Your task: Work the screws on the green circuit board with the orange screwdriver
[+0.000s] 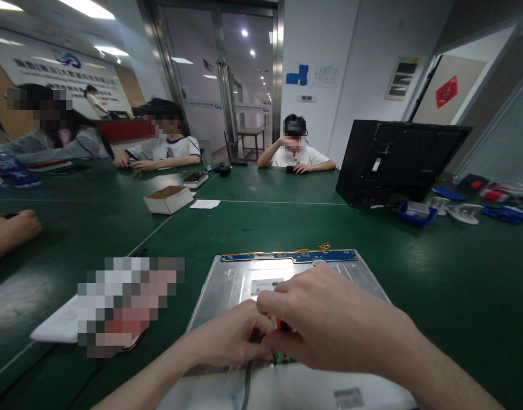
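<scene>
In front of me lies a flat silver metal panel, like the back of a display panel (214, 285), with a blue circuit strip (261, 257) along its far edge. My right hand (333, 319) is over the panel, its fingers curled round a small red and black object (282, 324), mostly hidden. Close against it, my left hand (235, 336) has its fingers pinched together; what they hold is hidden. Beneath the hands shows a bit of green circuit board (283, 359). A dark cable (247, 384) runs from there toward me over a white surface.
A black monitor (398, 162) stands at the right, with a blue tray (417, 213) beside it. Left on the green table (252, 228) are an open white box (169, 199), a paper slip (205, 204) and a blurred pink-and-white item (124, 307). Several people sit around.
</scene>
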A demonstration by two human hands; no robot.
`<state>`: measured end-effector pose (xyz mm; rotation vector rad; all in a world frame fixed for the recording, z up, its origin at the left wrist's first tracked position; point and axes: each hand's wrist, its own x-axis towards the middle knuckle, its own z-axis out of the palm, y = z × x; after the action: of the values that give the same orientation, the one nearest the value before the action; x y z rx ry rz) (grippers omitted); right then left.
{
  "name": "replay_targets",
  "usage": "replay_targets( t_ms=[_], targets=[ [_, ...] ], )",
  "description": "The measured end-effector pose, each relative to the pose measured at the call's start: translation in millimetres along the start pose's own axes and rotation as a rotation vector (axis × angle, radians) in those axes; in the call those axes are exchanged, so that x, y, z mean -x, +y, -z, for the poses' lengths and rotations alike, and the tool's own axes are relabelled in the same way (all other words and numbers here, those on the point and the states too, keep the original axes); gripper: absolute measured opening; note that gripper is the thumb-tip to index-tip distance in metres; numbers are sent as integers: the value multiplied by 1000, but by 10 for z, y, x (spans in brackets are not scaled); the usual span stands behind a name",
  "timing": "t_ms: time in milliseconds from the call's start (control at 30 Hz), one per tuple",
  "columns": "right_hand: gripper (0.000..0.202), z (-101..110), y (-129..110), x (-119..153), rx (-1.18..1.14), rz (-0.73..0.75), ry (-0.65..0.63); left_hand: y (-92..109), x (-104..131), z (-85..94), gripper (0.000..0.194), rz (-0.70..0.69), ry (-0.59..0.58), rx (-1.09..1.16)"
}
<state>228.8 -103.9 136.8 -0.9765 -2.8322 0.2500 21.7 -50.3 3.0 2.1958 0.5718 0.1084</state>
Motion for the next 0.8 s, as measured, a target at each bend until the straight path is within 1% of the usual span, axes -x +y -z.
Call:
replay_targets(
  t_ms=[133,267,367,500,667,800],
  targets=[
    [8,-1,-3,14,0,8,-12,-28,-7,-17,14,13,-7,24],
    [12,19,-17,29,0,22,-20,1,11,-42,14,-21,34,61],
    [13,23,-21,28,-15,32,-39,33,24,-56,15,-7,57,68],
    [10,10,-21,25,-4,36,-25,31,21,-44,14,12,41,59],
    [9,-3,-16,18,12,1,-3,-14,2,-7,14,10,-1,35],
    [14,-6,-8,14,17,-14,-16,-9,-2,-19,13,-12,22,28]
  ],
)
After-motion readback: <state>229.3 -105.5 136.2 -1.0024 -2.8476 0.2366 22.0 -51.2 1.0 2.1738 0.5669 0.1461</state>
